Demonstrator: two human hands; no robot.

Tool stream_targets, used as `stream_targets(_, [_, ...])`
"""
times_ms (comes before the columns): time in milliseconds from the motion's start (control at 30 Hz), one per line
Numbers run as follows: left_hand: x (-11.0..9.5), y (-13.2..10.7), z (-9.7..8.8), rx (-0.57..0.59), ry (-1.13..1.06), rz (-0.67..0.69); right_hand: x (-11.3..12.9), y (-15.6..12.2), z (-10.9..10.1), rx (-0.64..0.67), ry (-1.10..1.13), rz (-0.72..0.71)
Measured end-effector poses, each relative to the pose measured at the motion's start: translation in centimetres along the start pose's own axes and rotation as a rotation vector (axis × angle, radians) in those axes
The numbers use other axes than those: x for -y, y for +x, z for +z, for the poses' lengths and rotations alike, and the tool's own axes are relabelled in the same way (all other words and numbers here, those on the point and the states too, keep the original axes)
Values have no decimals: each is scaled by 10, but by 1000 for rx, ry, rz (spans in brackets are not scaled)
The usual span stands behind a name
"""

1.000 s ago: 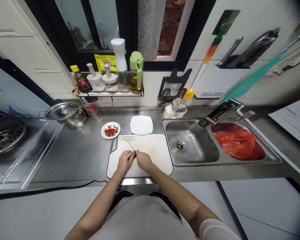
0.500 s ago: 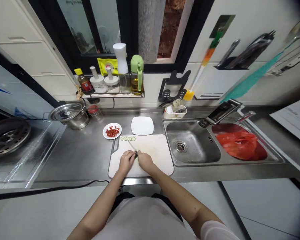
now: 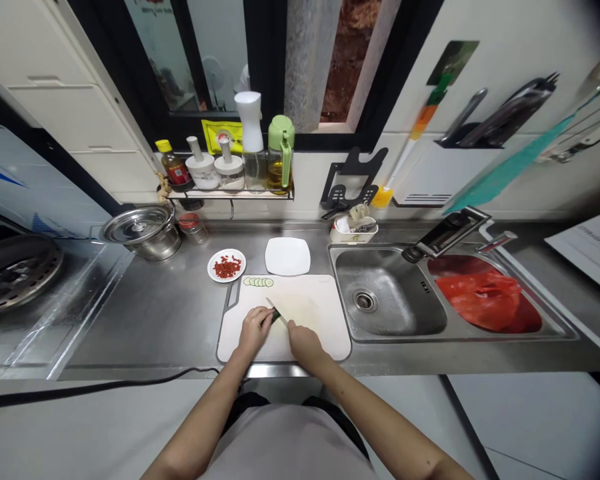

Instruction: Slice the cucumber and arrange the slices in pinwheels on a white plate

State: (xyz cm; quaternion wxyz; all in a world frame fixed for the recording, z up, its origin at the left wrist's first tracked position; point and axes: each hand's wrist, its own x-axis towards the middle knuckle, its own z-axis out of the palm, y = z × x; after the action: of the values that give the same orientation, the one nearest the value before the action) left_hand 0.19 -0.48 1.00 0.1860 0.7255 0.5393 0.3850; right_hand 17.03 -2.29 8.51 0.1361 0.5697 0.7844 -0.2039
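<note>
My right hand (image 3: 305,343) is closed round the handle of a kitchen knife (image 3: 277,313), whose blade points away and to the left. Beside the blade, my left hand (image 3: 254,329) grips a piece of cucumber (image 3: 275,315) against the white cutting board (image 3: 325,313). Most of the cucumber is hidden under my fingers; its dark green end shows by the blade. Several thin cucumber slices (image 3: 259,282) lie in an overlapping row at the board's far left edge.
Behind the board are a white plate (image 3: 287,257) and a small dish (image 3: 213,272) of red pieces. To the right is a double sink (image 3: 390,300) with a red plastic bag (image 3: 480,300). A lidded pot (image 3: 155,243) stands at left, below a rack (image 3: 230,195) of bottles.
My right hand has moved a little right and nearer to me, and the knife has come back with it, away from the slices. My left hand still holds the cucumber.
</note>
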Motion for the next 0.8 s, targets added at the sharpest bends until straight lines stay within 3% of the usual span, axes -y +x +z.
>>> stream_targets(267, [1,1,2,-13,2,-3,-2,3,5,15,-8,17])
stream_targets(800, [3,1,1,9,-2,-11,10,28,-8,-9,29,-20])
